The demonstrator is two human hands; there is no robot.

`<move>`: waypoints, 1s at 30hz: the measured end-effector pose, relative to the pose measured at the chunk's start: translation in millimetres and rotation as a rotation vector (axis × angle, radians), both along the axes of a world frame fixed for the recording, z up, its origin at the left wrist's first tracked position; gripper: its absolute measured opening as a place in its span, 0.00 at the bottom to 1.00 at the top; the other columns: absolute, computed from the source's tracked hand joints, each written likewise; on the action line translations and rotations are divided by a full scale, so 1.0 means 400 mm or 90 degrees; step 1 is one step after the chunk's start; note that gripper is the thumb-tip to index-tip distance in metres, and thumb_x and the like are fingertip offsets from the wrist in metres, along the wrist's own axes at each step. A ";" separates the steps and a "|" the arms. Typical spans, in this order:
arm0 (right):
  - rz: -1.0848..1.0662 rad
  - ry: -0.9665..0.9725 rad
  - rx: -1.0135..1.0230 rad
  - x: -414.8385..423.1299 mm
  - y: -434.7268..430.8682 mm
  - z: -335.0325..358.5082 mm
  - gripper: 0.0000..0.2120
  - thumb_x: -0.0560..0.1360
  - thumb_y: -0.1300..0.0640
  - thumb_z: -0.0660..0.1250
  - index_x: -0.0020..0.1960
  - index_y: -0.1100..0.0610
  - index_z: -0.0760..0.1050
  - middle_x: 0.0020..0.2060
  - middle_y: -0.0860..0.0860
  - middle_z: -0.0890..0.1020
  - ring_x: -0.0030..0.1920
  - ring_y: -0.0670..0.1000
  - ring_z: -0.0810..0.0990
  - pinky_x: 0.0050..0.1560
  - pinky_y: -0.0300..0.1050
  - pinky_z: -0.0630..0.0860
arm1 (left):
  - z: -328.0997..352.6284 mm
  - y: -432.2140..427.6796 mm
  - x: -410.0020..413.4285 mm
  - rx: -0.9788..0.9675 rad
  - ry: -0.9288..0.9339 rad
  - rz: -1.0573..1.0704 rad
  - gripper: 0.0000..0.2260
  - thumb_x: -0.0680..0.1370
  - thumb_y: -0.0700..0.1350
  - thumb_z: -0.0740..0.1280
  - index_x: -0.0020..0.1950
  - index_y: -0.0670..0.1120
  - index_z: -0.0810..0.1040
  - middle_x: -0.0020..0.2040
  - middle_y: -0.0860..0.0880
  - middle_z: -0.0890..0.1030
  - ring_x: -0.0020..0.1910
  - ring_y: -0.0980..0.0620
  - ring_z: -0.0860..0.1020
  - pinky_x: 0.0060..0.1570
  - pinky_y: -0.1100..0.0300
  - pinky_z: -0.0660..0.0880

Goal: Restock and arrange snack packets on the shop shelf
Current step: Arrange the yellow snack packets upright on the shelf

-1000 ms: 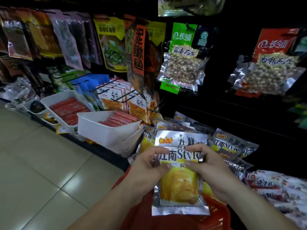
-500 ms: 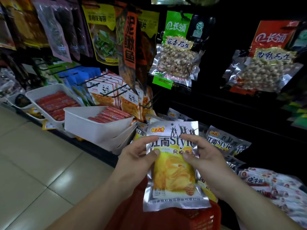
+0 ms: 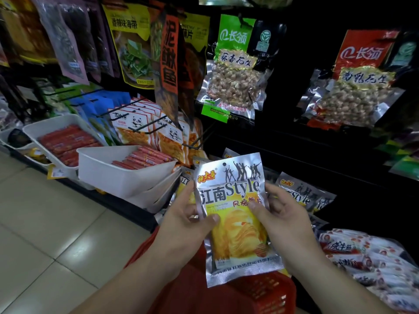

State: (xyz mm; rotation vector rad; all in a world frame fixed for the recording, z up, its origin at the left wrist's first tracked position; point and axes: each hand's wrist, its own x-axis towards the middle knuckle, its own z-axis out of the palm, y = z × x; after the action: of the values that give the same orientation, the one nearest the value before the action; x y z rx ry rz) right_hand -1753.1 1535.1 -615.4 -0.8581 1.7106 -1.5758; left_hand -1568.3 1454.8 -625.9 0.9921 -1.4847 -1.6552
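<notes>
Left hand [image 3: 188,220]: thumb on the front, fingers behind, gripping the packet's left edge.
Snack packet [image 3: 235,225]: silver foil, yellow crisp picture, dancer silhouettes; upright, slightly tilted, above the red basket [image 3: 260,291], in front of matching packets [image 3: 301,196] on the low shelf.
Right hand [image 3: 285,218]: thumb on the front, gripping the right edge.
Change from a second ago: both thumbs lower, label uncovered.
</notes>
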 end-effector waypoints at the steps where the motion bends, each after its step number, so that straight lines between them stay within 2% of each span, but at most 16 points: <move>1: -0.010 0.004 -0.006 -0.002 0.001 -0.001 0.24 0.75 0.59 0.76 0.68 0.42 0.77 0.56 0.48 0.87 0.56 0.49 0.86 0.54 0.52 0.84 | -0.002 -0.001 0.001 -0.012 -0.008 0.007 0.33 0.79 0.40 0.74 0.76 0.67 0.67 0.52 0.51 0.87 0.55 0.47 0.85 0.55 0.42 0.82; 3: 0.003 0.032 -0.024 0.003 0.005 -0.003 0.27 0.76 0.59 0.75 0.69 0.37 0.75 0.56 0.48 0.87 0.57 0.49 0.85 0.55 0.52 0.83 | 0.004 -0.001 0.000 -0.023 -0.021 0.043 0.31 0.78 0.42 0.76 0.75 0.62 0.69 0.51 0.52 0.88 0.53 0.48 0.85 0.52 0.43 0.83; 5: 0.016 0.050 -0.029 0.006 0.007 -0.005 0.27 0.77 0.58 0.75 0.70 0.35 0.75 0.57 0.50 0.86 0.60 0.50 0.84 0.58 0.53 0.83 | 0.010 0.002 -0.004 -0.014 0.000 0.080 0.25 0.77 0.39 0.76 0.68 0.60 0.75 0.48 0.53 0.88 0.48 0.52 0.86 0.45 0.52 0.85; 7: 0.009 0.044 -0.050 0.007 0.007 0.000 0.23 0.77 0.59 0.75 0.64 0.37 0.77 0.51 0.49 0.87 0.54 0.48 0.86 0.50 0.46 0.84 | 0.011 0.005 -0.007 -0.012 0.018 0.112 0.20 0.76 0.38 0.76 0.60 0.59 0.79 0.45 0.53 0.88 0.44 0.54 0.86 0.36 0.60 0.82; 9: -0.016 0.024 -0.076 0.006 0.004 0.004 0.20 0.76 0.60 0.75 0.58 0.38 0.76 0.48 0.47 0.87 0.46 0.46 0.87 0.39 0.38 0.83 | 0.003 0.003 -0.008 -0.022 0.007 0.145 0.17 0.74 0.39 0.78 0.55 0.59 0.81 0.43 0.54 0.87 0.42 0.54 0.85 0.35 0.62 0.80; 11: -0.005 0.020 -0.078 0.008 0.004 0.003 0.22 0.75 0.59 0.77 0.61 0.39 0.75 0.51 0.48 0.85 0.47 0.47 0.87 0.40 0.42 0.84 | 0.003 0.002 -0.009 -0.016 0.012 0.167 0.17 0.74 0.40 0.79 0.55 0.59 0.81 0.43 0.56 0.86 0.41 0.56 0.84 0.34 0.62 0.80; 12: 0.019 0.028 -0.071 0.011 0.004 0.001 0.26 0.74 0.59 0.77 0.65 0.38 0.73 0.53 0.46 0.84 0.48 0.46 0.87 0.42 0.43 0.84 | 0.001 0.001 -0.010 -0.006 0.022 0.173 0.17 0.74 0.40 0.78 0.56 0.58 0.80 0.43 0.55 0.86 0.41 0.55 0.85 0.34 0.59 0.82; 14: 0.081 0.036 -0.035 0.016 0.008 -0.003 0.36 0.74 0.61 0.78 0.71 0.32 0.68 0.55 0.37 0.80 0.50 0.37 0.84 0.45 0.41 0.84 | 0.001 0.000 -0.011 0.010 0.039 0.183 0.19 0.74 0.40 0.79 0.57 0.58 0.77 0.44 0.52 0.86 0.44 0.52 0.85 0.35 0.52 0.84; 15: 0.095 0.021 -0.020 0.017 0.009 -0.001 0.37 0.74 0.63 0.77 0.71 0.32 0.68 0.55 0.34 0.79 0.49 0.35 0.84 0.45 0.41 0.84 | 0.004 0.001 -0.012 0.009 0.047 0.181 0.19 0.74 0.40 0.79 0.57 0.57 0.77 0.45 0.51 0.86 0.45 0.50 0.85 0.36 0.50 0.84; 18: 0.096 -0.017 0.003 0.012 0.008 0.017 0.31 0.76 0.67 0.75 0.68 0.37 0.75 0.56 0.35 0.76 0.46 0.37 0.85 0.41 0.39 0.83 | -0.001 -0.007 -0.005 -0.022 0.037 0.093 0.19 0.74 0.42 0.79 0.59 0.56 0.78 0.51 0.52 0.85 0.53 0.46 0.84 0.46 0.45 0.84; 20: 0.065 -0.015 0.000 0.002 0.006 0.016 0.26 0.77 0.66 0.74 0.66 0.40 0.77 0.53 0.37 0.78 0.43 0.38 0.86 0.36 0.36 0.81 | 0.000 -0.003 0.002 -0.014 0.028 -0.017 0.26 0.73 0.44 0.80 0.66 0.63 0.76 0.62 0.55 0.82 0.62 0.46 0.82 0.56 0.41 0.82; 23: 0.034 -0.032 -0.025 -0.006 0.009 0.025 0.23 0.77 0.62 0.75 0.66 0.43 0.78 0.49 0.42 0.85 0.40 0.42 0.87 0.35 0.38 0.81 | 0.003 0.008 0.008 -0.026 -0.016 -0.134 0.33 0.75 0.46 0.79 0.73 0.70 0.69 0.73 0.59 0.74 0.70 0.47 0.77 0.64 0.44 0.79; 25: 0.091 -0.052 -0.016 -0.015 0.012 0.032 0.26 0.73 0.59 0.77 0.68 0.42 0.78 0.54 0.40 0.85 0.40 0.46 0.87 0.37 0.44 0.83 | 0.009 0.011 0.004 -0.031 0.008 -0.106 0.31 0.76 0.42 0.78 0.72 0.66 0.72 0.70 0.58 0.79 0.63 0.51 0.82 0.60 0.49 0.81; 27: 0.215 -0.062 0.051 -0.031 0.020 0.036 0.36 0.69 0.59 0.80 0.71 0.37 0.74 0.64 0.41 0.81 0.48 0.45 0.87 0.45 0.49 0.85 | 0.013 0.005 0.004 -0.028 0.024 -0.053 0.28 0.76 0.40 0.77 0.70 0.62 0.76 0.65 0.55 0.82 0.56 0.52 0.85 0.57 0.51 0.83; 28: 0.270 -0.065 0.083 -0.036 0.025 0.037 0.40 0.69 0.62 0.81 0.73 0.34 0.72 0.66 0.43 0.80 0.52 0.49 0.88 0.47 0.53 0.85 | 0.013 0.000 0.006 -0.034 0.017 -0.043 0.27 0.75 0.41 0.78 0.69 0.62 0.76 0.65 0.54 0.83 0.56 0.52 0.85 0.56 0.51 0.83; 30: 0.290 -0.050 0.102 -0.040 0.029 0.035 0.43 0.71 0.69 0.78 0.74 0.34 0.69 0.67 0.48 0.79 0.50 0.59 0.88 0.45 0.56 0.86 | 0.015 -0.005 0.013 -0.059 -0.009 -0.073 0.28 0.75 0.46 0.79 0.69 0.66 0.75 0.69 0.55 0.79 0.60 0.50 0.83 0.59 0.47 0.82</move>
State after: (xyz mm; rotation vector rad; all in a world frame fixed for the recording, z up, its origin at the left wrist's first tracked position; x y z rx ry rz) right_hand -1769.0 1546.6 -601.4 -1.0033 1.4366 -1.1371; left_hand -1563.1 1452.8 -619.7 0.8848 -1.6401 -1.6444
